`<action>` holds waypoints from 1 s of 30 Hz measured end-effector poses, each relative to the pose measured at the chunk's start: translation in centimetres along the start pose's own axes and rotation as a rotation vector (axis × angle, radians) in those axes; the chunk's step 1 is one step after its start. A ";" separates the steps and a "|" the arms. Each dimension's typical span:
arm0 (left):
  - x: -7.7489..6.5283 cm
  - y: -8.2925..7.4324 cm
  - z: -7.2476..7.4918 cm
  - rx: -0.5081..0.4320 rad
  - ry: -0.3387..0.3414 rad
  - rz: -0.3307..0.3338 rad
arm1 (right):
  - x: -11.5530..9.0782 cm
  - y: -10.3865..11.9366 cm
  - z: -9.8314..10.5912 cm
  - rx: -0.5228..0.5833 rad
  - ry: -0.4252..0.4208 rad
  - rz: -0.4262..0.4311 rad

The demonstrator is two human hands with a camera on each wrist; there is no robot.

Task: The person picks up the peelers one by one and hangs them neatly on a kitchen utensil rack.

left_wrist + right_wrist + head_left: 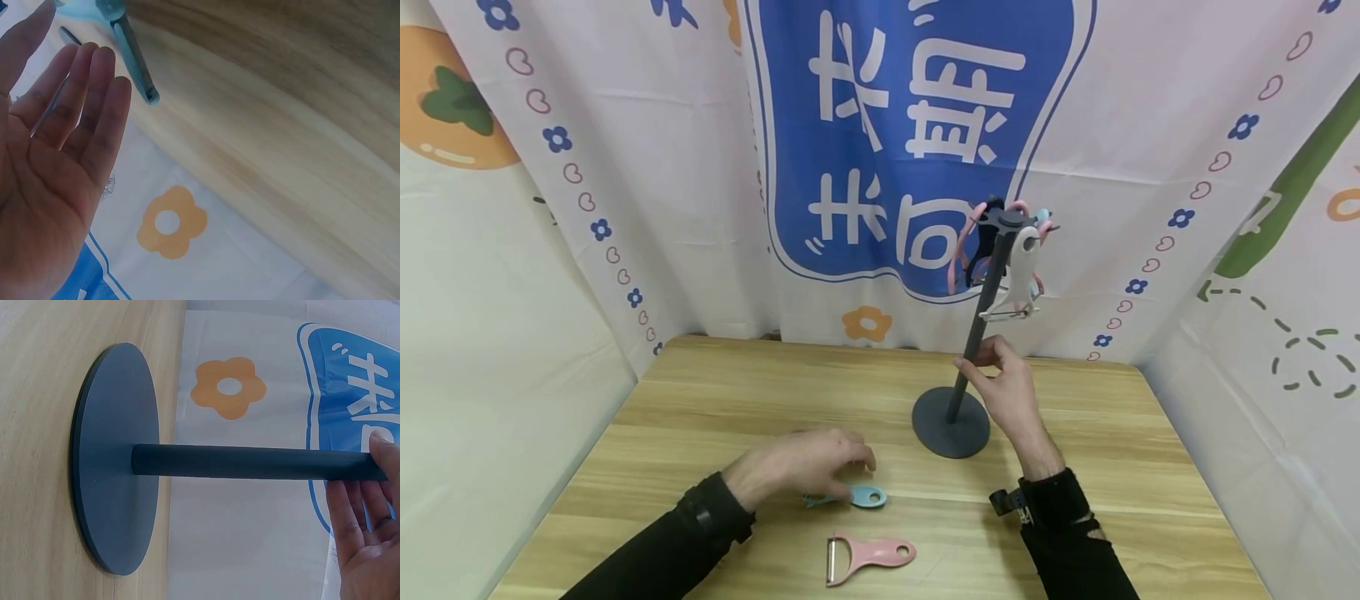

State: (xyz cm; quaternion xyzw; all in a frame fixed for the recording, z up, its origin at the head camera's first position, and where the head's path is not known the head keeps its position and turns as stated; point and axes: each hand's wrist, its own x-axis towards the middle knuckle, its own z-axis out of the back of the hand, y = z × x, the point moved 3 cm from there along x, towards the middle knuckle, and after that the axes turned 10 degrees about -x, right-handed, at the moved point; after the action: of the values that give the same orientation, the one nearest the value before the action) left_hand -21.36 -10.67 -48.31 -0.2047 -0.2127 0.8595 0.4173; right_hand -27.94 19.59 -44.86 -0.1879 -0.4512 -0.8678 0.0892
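Note:
My left hand (808, 462) is over a light-blue peeler (870, 497) on the table. In the left wrist view its fingers (75, 119) are fairly straight and apart, and the blue peeler (132, 56) appears just past the fingertips. Whether the thumb touches it, I cannot tell. My right hand (1009, 396) pinches the dark post (977, 337) of a round-based stand between thumb and fingers, as the right wrist view of the post (250, 462) confirms. A white peeler (1021, 267) hangs from the stand's top. Nearer the front lies a pink peeler (880, 552), blade end leftward.
Behind the white peeler, pink, black and blue items (970, 246) also hang on the stand, partly hidden. The stand's round base (951, 429) rests on the wooden table (715, 383). Printed cloth (700, 192) surrounds the back and sides.

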 end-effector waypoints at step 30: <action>0.5 0.3 -1.4 0.064 0.030 0.017 | 0.0 0.0 0.1 0.014 0.021 -0.006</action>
State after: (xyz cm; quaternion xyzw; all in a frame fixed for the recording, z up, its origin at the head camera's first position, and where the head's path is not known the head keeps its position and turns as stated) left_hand -21.08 -10.16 -49.65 -0.2056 -0.1770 0.8662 0.4196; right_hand -27.93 19.65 -44.79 -0.1770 -0.4569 -0.8668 0.0927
